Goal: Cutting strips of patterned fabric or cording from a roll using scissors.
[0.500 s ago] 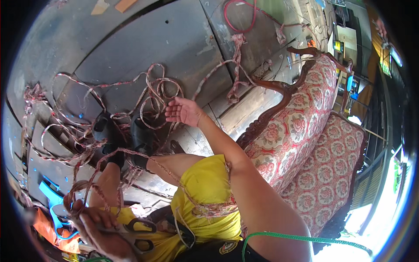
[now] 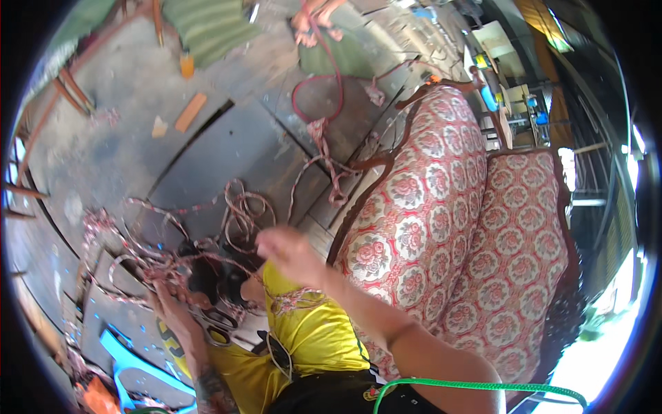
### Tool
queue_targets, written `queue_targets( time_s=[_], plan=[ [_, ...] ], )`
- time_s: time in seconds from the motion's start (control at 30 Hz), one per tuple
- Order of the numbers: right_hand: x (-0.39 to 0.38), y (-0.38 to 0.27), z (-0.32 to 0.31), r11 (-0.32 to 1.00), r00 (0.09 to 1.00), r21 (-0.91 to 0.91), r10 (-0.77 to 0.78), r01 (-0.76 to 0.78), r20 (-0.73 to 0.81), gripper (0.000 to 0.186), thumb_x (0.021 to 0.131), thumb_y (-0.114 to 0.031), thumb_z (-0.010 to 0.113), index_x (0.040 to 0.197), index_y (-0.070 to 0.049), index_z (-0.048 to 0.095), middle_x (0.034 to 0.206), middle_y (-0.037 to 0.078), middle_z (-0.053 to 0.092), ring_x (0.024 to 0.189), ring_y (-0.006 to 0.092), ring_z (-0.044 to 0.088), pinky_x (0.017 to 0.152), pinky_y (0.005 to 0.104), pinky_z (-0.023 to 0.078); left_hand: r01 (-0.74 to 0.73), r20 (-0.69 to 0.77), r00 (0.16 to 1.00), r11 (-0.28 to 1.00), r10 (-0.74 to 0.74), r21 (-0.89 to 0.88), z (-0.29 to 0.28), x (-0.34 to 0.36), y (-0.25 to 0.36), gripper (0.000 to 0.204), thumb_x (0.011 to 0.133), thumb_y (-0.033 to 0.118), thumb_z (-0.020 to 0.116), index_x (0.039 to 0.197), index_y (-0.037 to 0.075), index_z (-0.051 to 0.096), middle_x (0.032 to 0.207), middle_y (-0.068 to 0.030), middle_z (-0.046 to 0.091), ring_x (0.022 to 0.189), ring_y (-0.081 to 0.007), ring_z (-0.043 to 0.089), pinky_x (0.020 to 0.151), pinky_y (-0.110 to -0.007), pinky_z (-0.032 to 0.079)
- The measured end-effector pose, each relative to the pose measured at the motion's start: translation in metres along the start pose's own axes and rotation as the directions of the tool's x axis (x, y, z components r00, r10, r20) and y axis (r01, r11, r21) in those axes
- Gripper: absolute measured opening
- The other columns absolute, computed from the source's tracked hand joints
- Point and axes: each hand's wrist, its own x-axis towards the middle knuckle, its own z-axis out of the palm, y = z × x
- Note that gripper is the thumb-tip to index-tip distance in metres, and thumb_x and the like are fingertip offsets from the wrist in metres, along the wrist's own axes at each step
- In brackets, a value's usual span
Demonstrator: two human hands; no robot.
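My left hand (image 2: 171, 309) has its fingers closed in a bundle of red-and-white rope (image 2: 162, 270), beside my dark shoes. Right next to that hand are the black finger loops of a pair of scissors (image 2: 219, 336); its blades are hidden, and I cannot tell whether the hand grips it too. My right hand (image 2: 284, 254) is raised over my right knee, smeared by motion, so its fingers do not show clearly. Beyond it, loose coils of rope (image 2: 241, 210) lie on the floor. More rope crosses the yellow shorts (image 2: 314, 338) on my lap.
A carved wooden seat with flowered upholstery (image 2: 427, 200) stands close on my right. Blue plastic (image 2: 131, 362) lies at lower left. A green cord (image 2: 483, 381) crosses my right arm. Far ahead are another person's bare feet (image 2: 321, 21), a pinkish cord (image 2: 338, 76) and green cloth (image 2: 207, 31).
My left hand has moved forward with the rope, away from my lap. My right hand, spread before, has come back nearer my knee. The view has tipped up, showing more floor ahead.
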Motion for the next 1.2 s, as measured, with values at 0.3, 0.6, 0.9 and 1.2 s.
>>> queue_targets(
  time_s=[0.3,0.6,0.9,1.2],
  plan=[
    [-0.149,-0.166,0.019,0.968,0.997,0.248,0.017,-0.037,0.082,0.036,0.09,-0.004,0.068,0.126,-0.002,0.06,0.102,0.016,0.066,0.093,0.0319,0.068,0.077,0.037,0.056,0.008,0.166,0.985,0.967,0.036,-0.256,-0.011,-0.138,0.023,0.033,0.102,0.031,0.059,0.127,0.012,0.048,0.08,0.0017,0.045,0.063,-0.0091,0.041,0.053,-0.026,0.035],
    [-0.212,-0.175,-0.018,0.461,0.758,0.619,0.227,-0.636,0.611,0.057,0.084,-0.003,0.077,0.133,0.001,0.05,0.085,0.002,0.063,0.072,0.0106,0.061,0.064,0.0253,0.052,0.314,0.569,0.807,0.93,-0.157,-0.19,-0.051,-0.178,0.014,0.05,0.103,0.052,0.045,0.127,0.011,0.059,0.103,-0.0051,0.064,0.092,-0.0197,0.063,0.078,-0.04,0.056],
    [-0.24,-0.174,-0.033,0.35,0.813,0.736,0.184,-0.579,0.552,0.057,0.08,-0.021,0.086,0.121,0.003,0.054,0.08,0.003,0.059,0.065,0.0123,0.061,0.059,0.0262,0.053,0.182,0.609,0.781,0.983,-0.14,-0.007,-0.058,-0.187,0.037,0.03,0.102,0.032,0.057,0.123,0.012,0.066,0.099,-0.0007,0.064,0.087,-0.0135,0.062,0.079,-0.041,0.058],
    [-0.264,-0.178,-0.058,0.428,0.931,0.832,0.073,-0.352,0.357,0.052,0.084,-0.02,0.083,0.119,0.003,0.053,0.079,0.004,0.06,0.065,0.0121,0.061,0.06,0.0259,0.05,0.026,0.61,0.789,0.996,-0.072,0.084,-0.044,-0.2,0.055,0.024,0.099,0.021,0.06,0.113,0.004,0.069,0.081,0.0003,0.061,0.072,-0.0114,0.06,0.068,-0.033,0.056]
  ],
)
